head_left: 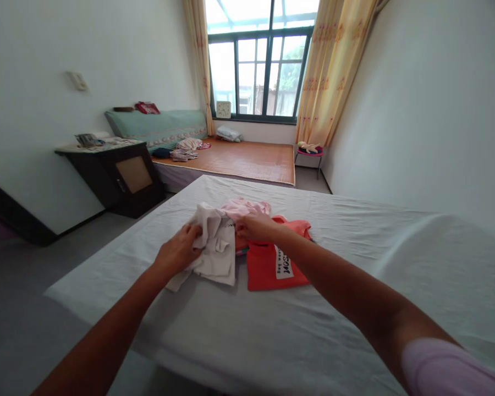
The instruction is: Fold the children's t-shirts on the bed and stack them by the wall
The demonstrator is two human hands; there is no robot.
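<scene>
A crumpled white shirt with dark lettering lies partly lifted on the sheet-covered surface. My left hand has its fingers closed on the shirt's left side. At its upper right edge, my right hand is closed with bent fingers, seemingly pinching the white cloth; the fingertips are partly hidden. Behind the hands sits a pink garment. A folded orange-red shirt with a white printed patch lies to the right, partly under my right forearm. More orange and coloured cloth peeks out between the two shirts.
A white sheet covers the surface before me. Beyond stands a bed with a brown mat and several clothes. A dark cabinet is at the left, a small stool at the back right, below the curtain.
</scene>
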